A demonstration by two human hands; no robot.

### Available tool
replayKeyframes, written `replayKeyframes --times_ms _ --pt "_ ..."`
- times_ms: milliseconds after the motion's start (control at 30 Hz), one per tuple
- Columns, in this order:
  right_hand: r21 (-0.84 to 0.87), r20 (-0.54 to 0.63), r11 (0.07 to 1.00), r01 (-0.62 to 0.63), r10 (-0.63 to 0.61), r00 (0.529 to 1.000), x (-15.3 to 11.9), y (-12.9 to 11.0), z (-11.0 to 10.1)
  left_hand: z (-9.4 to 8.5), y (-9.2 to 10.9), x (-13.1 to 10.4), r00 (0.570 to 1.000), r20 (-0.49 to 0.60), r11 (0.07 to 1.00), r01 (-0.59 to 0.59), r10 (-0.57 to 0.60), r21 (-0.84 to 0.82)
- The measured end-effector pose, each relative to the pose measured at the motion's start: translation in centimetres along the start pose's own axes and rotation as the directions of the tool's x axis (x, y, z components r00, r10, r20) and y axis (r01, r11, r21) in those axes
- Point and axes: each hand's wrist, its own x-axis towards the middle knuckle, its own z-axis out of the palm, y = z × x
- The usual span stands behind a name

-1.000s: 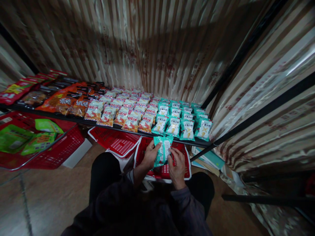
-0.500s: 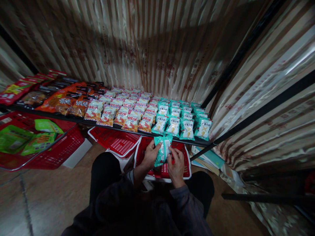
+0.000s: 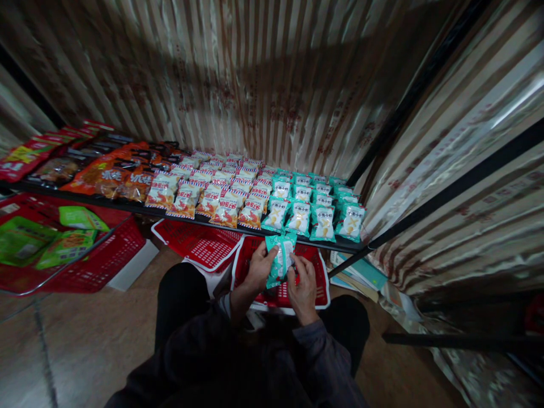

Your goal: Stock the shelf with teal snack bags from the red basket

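A teal snack bag (image 3: 280, 263), its back with a printed white panel turned up, is held over a red basket. My left hand (image 3: 260, 269) is closed on its left side, the thumb lying across the front. My right hand (image 3: 304, 286) has its fingers curled at the bag's right edge, pinching it there; the far side of that grip is hidden. Just beyond, teal snack bags (image 3: 325, 221) stand in rows at the right end of a black shelf. The red basket (image 3: 323, 289) with a white rim sits below my hands, between my knees.
White-and-red snack bags (image 3: 225, 207), orange packs (image 3: 123, 178) and red packs (image 3: 28, 158) fill the shelf leftward. A red basket (image 3: 123, 249) with green packs stands at left, another red basket (image 3: 204, 243) under the shelf. A black pole (image 3: 450, 187) slants at right; booklets (image 3: 361, 272) lie below it.
Almost nothing differs. My right hand has shifted very slightly to the left at the bag's edge, and the bag stays in the same place.
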Motion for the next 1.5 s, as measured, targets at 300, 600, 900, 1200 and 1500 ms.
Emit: replayKeyframes --times_ms 300,600,900,1200,1500 --pt "0.02 0.005 1.0 0.013 -0.013 1.0 0.1 -0.2 -0.2 0.2 0.0 -0.2 1.0 -0.007 1.0 -0.014 0.014 0.026" --pt "0.032 0.02 1.0 0.001 -0.002 1.0 0.0 -0.2 -0.2 0.6 0.6 -1.0 0.999 0.022 0.994 -0.05 0.048 0.094" --pt "0.024 0.066 0.999 -0.024 0.023 0.998 -0.9 0.5 0.1 0.3 -0.1 -2.0 0.99 0.064 0.933 -0.136 0.122 0.332" --pt "0.16 0.09 0.979 -0.124 0.111 0.99 -1.4 1.6 0.9 1.0 0.0 -3.7 0.969 0.15 0.822 -0.247 0.198 0.513" --pt "0.336 0.104 0.846 -0.413 0.403 0.909 -0.1 0.9 0.0 0.8 0.4 -3.7 0.965 0.163 0.857 -0.257 0.205 0.446"
